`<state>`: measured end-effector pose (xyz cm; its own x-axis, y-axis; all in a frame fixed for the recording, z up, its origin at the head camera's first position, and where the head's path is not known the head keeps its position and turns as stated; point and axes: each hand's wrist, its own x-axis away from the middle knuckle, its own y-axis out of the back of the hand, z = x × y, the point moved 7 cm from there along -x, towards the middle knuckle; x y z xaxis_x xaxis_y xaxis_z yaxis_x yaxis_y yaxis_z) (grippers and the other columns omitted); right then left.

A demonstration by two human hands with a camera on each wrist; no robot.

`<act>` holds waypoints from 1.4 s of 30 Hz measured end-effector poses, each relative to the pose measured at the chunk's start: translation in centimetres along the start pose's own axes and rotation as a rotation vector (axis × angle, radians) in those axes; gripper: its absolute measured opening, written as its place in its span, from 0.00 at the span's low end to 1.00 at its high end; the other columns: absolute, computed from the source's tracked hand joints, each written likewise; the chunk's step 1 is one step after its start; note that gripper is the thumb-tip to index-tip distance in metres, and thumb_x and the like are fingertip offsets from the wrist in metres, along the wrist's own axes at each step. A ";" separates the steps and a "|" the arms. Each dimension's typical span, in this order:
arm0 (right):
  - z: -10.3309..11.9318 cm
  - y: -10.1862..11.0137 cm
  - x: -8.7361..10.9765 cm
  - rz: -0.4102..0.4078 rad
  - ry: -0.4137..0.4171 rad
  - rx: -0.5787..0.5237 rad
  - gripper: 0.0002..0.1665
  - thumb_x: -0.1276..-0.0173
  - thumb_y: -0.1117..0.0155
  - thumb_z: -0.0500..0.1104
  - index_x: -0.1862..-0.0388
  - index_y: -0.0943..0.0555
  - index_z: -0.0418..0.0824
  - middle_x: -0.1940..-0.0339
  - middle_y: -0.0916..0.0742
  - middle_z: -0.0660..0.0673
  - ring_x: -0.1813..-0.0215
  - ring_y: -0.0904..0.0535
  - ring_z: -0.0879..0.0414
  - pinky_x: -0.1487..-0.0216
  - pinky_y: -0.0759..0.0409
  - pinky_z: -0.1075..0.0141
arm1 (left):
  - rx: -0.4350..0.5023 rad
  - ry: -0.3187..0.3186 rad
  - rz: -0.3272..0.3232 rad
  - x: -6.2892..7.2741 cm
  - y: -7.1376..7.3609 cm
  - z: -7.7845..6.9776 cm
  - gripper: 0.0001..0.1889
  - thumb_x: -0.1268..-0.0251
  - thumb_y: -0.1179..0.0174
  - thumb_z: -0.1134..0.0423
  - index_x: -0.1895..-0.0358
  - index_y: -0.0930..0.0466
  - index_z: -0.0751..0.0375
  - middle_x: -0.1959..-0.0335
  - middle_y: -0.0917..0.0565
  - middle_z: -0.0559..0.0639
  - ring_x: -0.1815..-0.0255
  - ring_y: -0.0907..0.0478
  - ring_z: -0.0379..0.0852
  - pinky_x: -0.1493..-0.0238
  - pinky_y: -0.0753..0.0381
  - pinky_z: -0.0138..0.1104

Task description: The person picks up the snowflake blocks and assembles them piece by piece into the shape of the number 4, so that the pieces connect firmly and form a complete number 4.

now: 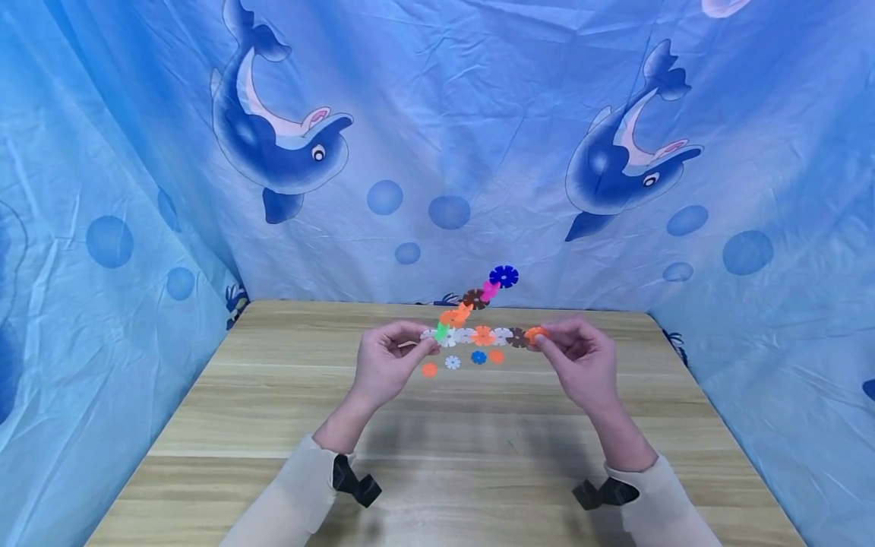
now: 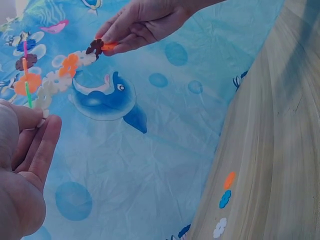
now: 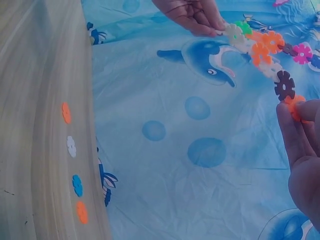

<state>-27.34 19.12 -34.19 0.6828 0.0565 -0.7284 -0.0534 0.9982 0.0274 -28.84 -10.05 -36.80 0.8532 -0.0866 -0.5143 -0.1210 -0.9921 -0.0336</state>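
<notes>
Between my two hands, above the table, a chain of interlocking plastic snowflake discs [image 1: 482,336] stretches sideways. Its discs are white, orange and brown. From its left part a branch runs up and away to the right: green, orange, brown [image 1: 475,299], pink and a dark blue disc [image 1: 503,276] at the tip. My left hand [image 1: 391,363] pinches the white disc at the left end between thumb and fingers. The orange disc [image 3: 295,108] at the right end, beside a brown disc [image 3: 285,85], is pinched by my right hand [image 1: 582,363].
Several loose discs lie on the wooden table [image 1: 437,471] beyond the forearms: an orange one [image 1: 429,370], a white one [image 1: 453,362], a blue one [image 1: 478,357] and another orange one [image 1: 497,355]. A blue dolphin-print cloth [image 1: 437,137] hangs behind and at both sides.
</notes>
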 end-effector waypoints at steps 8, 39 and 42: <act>0.2 0.2 0.0 -0.007 0.006 0.013 0.08 0.35 0.34 0.17 0.57 0.18 0.18 0.61 0.06 0.55 0.62 0.07 0.63 0.66 0.11 0.73 | -0.030 0.018 0.037 0.1 -0.3 -0.1 0.04 0.34 0.31 0.78 0.58 0.12 0.75 0.60 0.11 0.74 0.65 0.08 0.37 0.57 0.06 0.36; 1.6 -3.3 -1.8 0.139 -0.018 0.133 0.13 0.35 0.30 0.20 0.52 0.13 0.24 0.62 0.06 0.58 0.66 0.08 0.62 0.68 0.09 0.67 | -0.021 0.312 0.134 1.8 -5.9 2.8 0.13 0.27 0.30 0.50 0.50 0.09 0.53 0.63 0.13 0.63 0.78 0.21 0.44 0.75 0.18 0.28; 1.7 -3.5 -1.8 0.144 -0.020 0.150 0.12 0.35 0.30 0.21 0.53 0.12 0.26 0.63 0.06 0.53 0.67 0.09 0.63 0.71 0.11 0.69 | -0.013 0.289 0.131 1.9 -5.8 2.6 0.11 0.27 0.30 0.51 0.52 0.08 0.53 0.66 0.14 0.61 0.79 0.22 0.44 0.76 0.19 0.28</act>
<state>-27.10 15.56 -31.81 0.6905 0.1981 -0.6957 -0.0439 0.9715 0.2331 -27.84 -4.18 -39.78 0.9401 -0.2338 -0.2482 -0.2342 -0.9718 0.0285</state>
